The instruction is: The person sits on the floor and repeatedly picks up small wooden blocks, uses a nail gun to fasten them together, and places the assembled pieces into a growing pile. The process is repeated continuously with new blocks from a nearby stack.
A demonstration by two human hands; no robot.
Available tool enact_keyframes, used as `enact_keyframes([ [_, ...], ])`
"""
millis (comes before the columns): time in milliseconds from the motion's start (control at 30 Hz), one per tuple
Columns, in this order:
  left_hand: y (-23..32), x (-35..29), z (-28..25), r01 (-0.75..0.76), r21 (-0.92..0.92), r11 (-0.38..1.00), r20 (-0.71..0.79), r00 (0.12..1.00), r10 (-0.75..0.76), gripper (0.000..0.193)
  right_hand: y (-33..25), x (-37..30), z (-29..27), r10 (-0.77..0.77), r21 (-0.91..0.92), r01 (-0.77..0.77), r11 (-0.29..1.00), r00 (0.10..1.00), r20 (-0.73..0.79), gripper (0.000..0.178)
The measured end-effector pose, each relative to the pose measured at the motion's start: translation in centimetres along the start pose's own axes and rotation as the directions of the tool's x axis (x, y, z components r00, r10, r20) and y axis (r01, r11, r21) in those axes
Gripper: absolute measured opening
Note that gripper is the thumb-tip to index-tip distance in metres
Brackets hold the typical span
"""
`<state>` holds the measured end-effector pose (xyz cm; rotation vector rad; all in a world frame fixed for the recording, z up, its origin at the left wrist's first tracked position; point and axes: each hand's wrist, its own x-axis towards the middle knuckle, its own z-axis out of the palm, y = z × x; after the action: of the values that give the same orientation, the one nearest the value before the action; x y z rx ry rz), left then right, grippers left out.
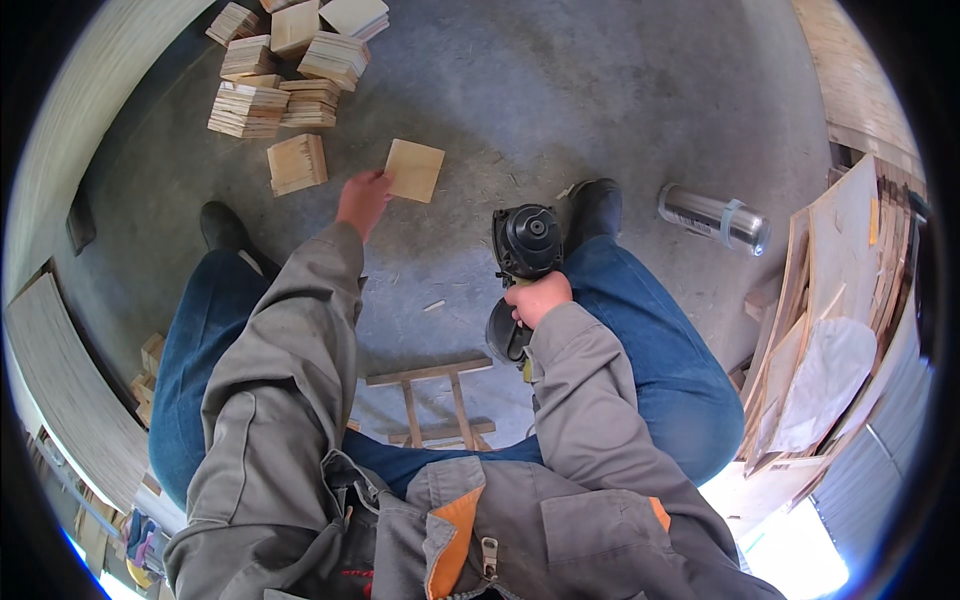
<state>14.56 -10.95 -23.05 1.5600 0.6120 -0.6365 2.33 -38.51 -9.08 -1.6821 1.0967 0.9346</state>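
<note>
Between the thumb and fingers of my left hand (pixel 366 200) is a thin square plywood piece (pixel 416 171), held by its left edge over the concrete floor. My right hand (pixel 541 298) grips the handle of a black nail gun (pixel 528 240), its round cap facing up and a drum-shaped part below my fingers. The tool is between my knees, beside my right boot (pixel 595 205); its tip is hidden. A short stack of square plywood pieces (pixel 297 166) sits just left of my left hand. Several more stacks (pixel 248 108) are piled farther off.
A steel flask (pixel 713 219) lies on its side right of my boot. Wooden boards and sheets (pixel 835 260) lean along the right side. A small wooden frame (pixel 435 376) is on the floor between my legs. Long boards (pixel 70 390) and small wood blocks (pixel 147 372) are at the left.
</note>
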Motion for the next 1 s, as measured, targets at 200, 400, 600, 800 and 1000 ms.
enact_keyframes([
  [200,-0.4,0.5,0.1,-0.115,0.027,0.993,0.051,0.992,0.113,0.040,0.2,0.1,0.3,-0.013,-0.006,0.013,1.000,1.000,-0.012,0.015],
  [400,-1.0,1.1,0.2,-0.243,0.295,0.924,-0.100,0.954,0.283,0.038,-0.5,-0.1,-0.1,0.001,-0.032,-0.001,0.999,1.000,-0.002,0.012],
  [600,0.3,1.3,-3.7,-0.157,0.220,0.963,-0.166,0.966,0.196,0.038,-0.6,0.1,-0.6,0.019,0.007,-0.019,1.000,1.000,-0.005,0.013],
  [800,7.4,-2.9,-5.3,-0.203,-0.018,0.979,-0.110,0.974,0.200,0.039,-0.5,0.1,-1.7,0.065,0.062,-0.064,0.996,0.998,-0.025,0.017],
  [1000,17.2,-10.7,-7.4,-0.338,-0.003,0.941,-0.056,0.940,0.338,0.034,0.4,1.1,-2.0,0.031,0.060,-0.032,0.998,0.999,0.028,0.012],
])
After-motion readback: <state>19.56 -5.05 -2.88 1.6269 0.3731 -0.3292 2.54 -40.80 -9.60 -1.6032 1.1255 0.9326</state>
